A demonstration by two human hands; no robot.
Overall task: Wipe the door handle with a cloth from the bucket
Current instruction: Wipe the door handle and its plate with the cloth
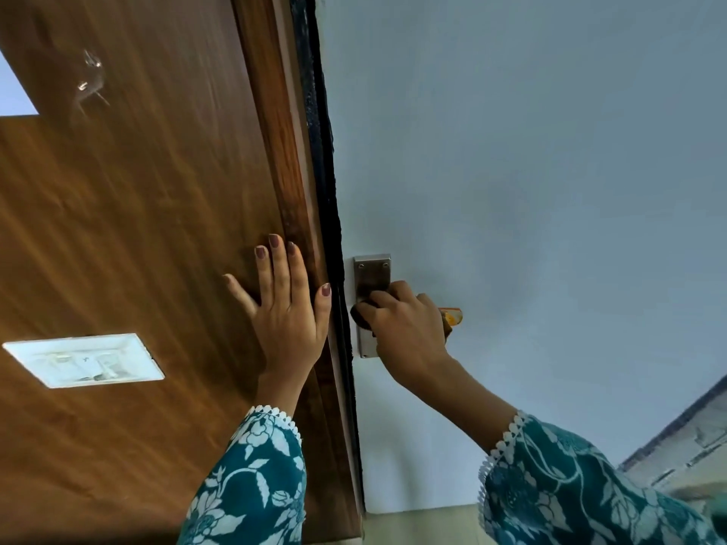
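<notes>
A pale blue door [531, 171] stands beside a brown wood-grain panel [137, 210], a dark gap running between them, in a view tilted sharply upward. The right hand [407, 328] is clamped around the door handle [360, 314], fingers curled over it against the steel backplate [368, 275]; an orange-yellow scrap, probably the cloth [452, 315], pokes out past the knuckles, though how much of it lies between palm and handle cannot be told. The left hand [289, 312] lies flat and spread on the wood panel, closed on nothing, its thumb close to the dark gap. Both wrists wear teal floral sleeves [255, 477]. A white switch plate [84, 359] sits on the panel, well apart from the hands. The bucket is not in view. Risks from here look modest but real: the cloth could bunch to one side so bare skin rubs the handle instead; pressing down could turn the lever and swing the door; and a moving door could pinch the left thumb resting near the gap.
</notes>
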